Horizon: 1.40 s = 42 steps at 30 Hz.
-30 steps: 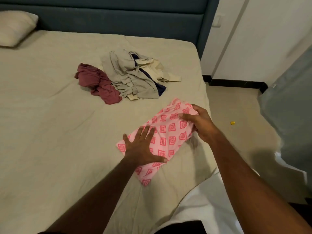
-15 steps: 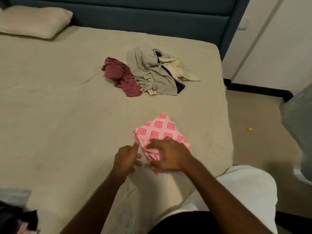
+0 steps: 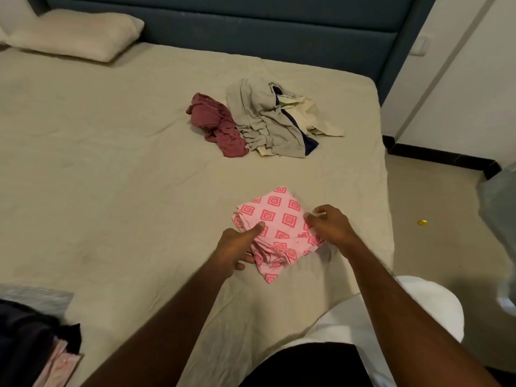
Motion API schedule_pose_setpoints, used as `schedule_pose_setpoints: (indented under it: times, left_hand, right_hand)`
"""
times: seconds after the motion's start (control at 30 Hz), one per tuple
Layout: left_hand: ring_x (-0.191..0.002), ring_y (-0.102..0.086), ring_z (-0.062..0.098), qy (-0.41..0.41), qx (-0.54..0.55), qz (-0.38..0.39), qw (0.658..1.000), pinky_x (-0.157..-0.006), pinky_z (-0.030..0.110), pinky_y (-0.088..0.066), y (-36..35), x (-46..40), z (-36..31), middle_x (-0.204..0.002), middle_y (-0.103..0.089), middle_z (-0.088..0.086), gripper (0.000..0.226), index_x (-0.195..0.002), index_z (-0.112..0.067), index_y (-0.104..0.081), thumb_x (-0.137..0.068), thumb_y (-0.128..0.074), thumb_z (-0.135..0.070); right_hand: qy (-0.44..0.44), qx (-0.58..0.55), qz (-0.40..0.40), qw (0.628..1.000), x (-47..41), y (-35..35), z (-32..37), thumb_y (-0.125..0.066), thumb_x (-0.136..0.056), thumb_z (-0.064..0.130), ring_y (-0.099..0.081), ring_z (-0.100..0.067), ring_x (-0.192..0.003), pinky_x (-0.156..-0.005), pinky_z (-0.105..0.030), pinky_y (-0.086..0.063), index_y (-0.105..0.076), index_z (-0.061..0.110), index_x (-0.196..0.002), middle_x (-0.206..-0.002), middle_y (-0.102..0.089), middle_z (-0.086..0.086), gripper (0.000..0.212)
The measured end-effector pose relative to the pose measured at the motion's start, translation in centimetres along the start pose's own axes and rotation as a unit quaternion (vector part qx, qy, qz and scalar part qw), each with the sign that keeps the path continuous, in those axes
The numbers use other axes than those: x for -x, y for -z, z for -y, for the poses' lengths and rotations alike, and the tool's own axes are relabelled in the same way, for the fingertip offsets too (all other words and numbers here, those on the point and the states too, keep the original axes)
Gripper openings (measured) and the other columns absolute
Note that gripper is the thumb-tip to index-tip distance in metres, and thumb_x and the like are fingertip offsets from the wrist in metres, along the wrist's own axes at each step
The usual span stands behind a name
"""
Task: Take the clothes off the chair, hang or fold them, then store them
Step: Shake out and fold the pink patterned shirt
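The pink patterned garment (image 3: pixel 275 227), a long strip a second ago, now lies folded square near the bed's (image 3: pixel 111 163) right edge, left hand (image 3: pixel 237 247) pinching its left edge, right hand (image 3: pixel 331 227) curled on its right side, ready for storing.

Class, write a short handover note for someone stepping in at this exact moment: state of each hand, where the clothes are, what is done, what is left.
Left hand: grips the left edge of the folded pink diamond-print cloth, thumb on top.
Right hand: fingers curled at its right edge.
The cloth lies near the beige bed's front edge.
Done: pink cloth folded small.
Left: store it, then handle the crumpled maroon garment and the grey, cream and navy heap mid-bed.
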<state>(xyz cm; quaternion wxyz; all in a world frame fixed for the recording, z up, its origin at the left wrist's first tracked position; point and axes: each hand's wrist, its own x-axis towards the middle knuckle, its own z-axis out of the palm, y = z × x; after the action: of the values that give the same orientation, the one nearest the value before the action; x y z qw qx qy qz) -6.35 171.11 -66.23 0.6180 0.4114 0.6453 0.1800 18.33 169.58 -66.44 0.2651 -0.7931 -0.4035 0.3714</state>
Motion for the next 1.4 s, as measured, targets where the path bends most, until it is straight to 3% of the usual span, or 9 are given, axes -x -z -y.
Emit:
schedule_pose_setpoints:
  times: [0.17, 0.3, 0.37, 0.5, 0.63, 0.83, 1.0, 1.23, 1.4]
  left_hand:
    - [-0.062, -0.068, 0.011, -0.032, -0.002, 0.019, 0.999, -0.051, 0.021, -0.046, -0.8, 0.1, -0.1, -0.082, -0.078, -0.003, 0.041, -0.108, -0.018, -0.073, -0.081, -0.081, -0.049]
    - [-0.096, -0.075, 0.015, -0.078, 0.022, 0.019, 0.996, -0.087, 0.041, -0.061, -0.8, -0.6, 0.1, -0.105, -0.078, -0.005, 0.057, -0.119, -0.022, -0.07, -0.068, -0.094, -0.027]
    - [-0.099, -0.074, 0.016, -0.096, 0.015, 0.011, 0.995, -0.09, 0.047, -0.06, 0.3, -0.6, 0.2, -0.107, -0.077, -0.005, 0.069, -0.12, -0.021, -0.068, -0.057, -0.095, -0.029]
    - [-0.1, -0.074, 0.016, -0.137, 0.008, -0.006, 0.99, -0.087, 0.048, -0.061, 3.6, 1.5, -0.6, -0.109, -0.076, -0.004, 0.081, -0.121, -0.02, -0.061, -0.048, -0.093, -0.04]
    - [-0.101, -0.072, 0.017, -0.179, 0.018, -0.065, 0.982, -0.087, 0.045, -0.061, 8.5, 6.8, -1.3, -0.108, -0.073, -0.003, 0.057, -0.108, -0.026, -0.056, -0.065, -0.093, -0.026]
    - [-0.1, -0.072, 0.016, -0.205, 0.029, -0.201, 0.957, -0.089, 0.043, -0.061, 17.3, 15.3, 1.5, -0.11, -0.072, -0.003, 0.06, -0.12, -0.02, -0.055, -0.072, -0.092, -0.023]
    - [-0.084, -0.07, 0.005, -0.215, 0.046, -0.307, 0.926, -0.074, 0.023, -0.059, 24.0, 23.4, 6.1, -0.097, -0.069, -0.009, 0.057, -0.124, -0.013, -0.054, -0.078, -0.088, -0.022]
    - [-0.089, -0.074, 0.008, -0.195, 0.055, -0.469, 0.86, -0.083, 0.038, -0.062, 32.6, 33.3, 12.1, -0.102, -0.077, -0.004, 0.058, -0.118, -0.018, -0.067, -0.07, -0.089, -0.044]
    - [-0.092, -0.072, 0.014, -0.102, -0.057, -0.501, 0.858, -0.087, 0.041, -0.059, 35.1, 34.9, 14.8, -0.104, -0.074, -0.006, 0.058, -0.12, -0.018, -0.066, -0.075, -0.086, -0.049]
  right_hand:
    - [0.001, -0.026, 0.096, 0.995, -0.1, -0.7, 0.7, -0.077, -0.088, 0.029, -0.074, -0.025, -0.096, -0.093, -0.05, -0.058, -0.07, 0.011, -0.12, -0.109, -0.076, -0.006, 0.037]
    - [0.012, -0.089, 0.146, 0.985, 1.2, -0.9, 1.9, -0.075, -0.086, 0.008, -0.074, -0.026, -0.095, -0.085, -0.046, -0.061, -0.064, 0.016, -0.118, -0.109, -0.076, -0.005, 0.035]
    - [0.021, -0.112, 0.162, 0.98, 2.1, -0.9, 2.6, -0.072, -0.087, 0.004, -0.074, -0.025, -0.094, -0.072, -0.039, -0.061, -0.059, 0.018, -0.12, -0.111, -0.074, -0.004, 0.038]
    - [0.039, -0.146, 0.193, 0.97, 4.2, -1.3, 4.9, -0.069, -0.092, 0.008, -0.076, -0.023, -0.092, -0.073, -0.039, -0.061, -0.055, 0.019, -0.121, -0.109, -0.076, -0.001, 0.035]
    - [0.094, -0.146, 0.222, 0.96, 7.3, -3.4, 9.1, -0.07, -0.092, 0.009, -0.076, -0.028, -0.092, -0.076, -0.043, -0.058, -0.053, 0.017, -0.122, -0.106, -0.078, -0.003, 0.035]
    - [0.175, -0.157, 0.289, 0.928, 13.9, -9.2, 16.1, -0.07, -0.09, 0.003, -0.074, -0.02, -0.075, -0.058, -0.034, -0.057, -0.055, 0.014, -0.12, -0.103, -0.077, -0.005, 0.036]
    - [0.233, -0.147, 0.371, 0.887, 20.7, -15.3, 21.4, -0.071, -0.089, 0.003, -0.076, -0.022, -0.08, -0.06, -0.036, -0.058, -0.058, 0.018, -0.116, -0.105, -0.077, -0.006, 0.034]
    - [0.311, -0.114, 0.454, 0.827, 30.0, -23.6, 28.8, -0.069, -0.093, 0.011, -0.076, -0.02, -0.086, -0.069, -0.041, -0.061, -0.053, 0.024, -0.13, -0.116, -0.071, -0.006, 0.042]
    - [0.354, 0.021, 0.422, 0.834, 31.7, -28.1, 28.6, -0.071, -0.092, 0.025, -0.071, -0.021, -0.094, -0.062, -0.039, -0.062, -0.048, 0.032, -0.138, -0.114, -0.063, 0.0, 0.052]
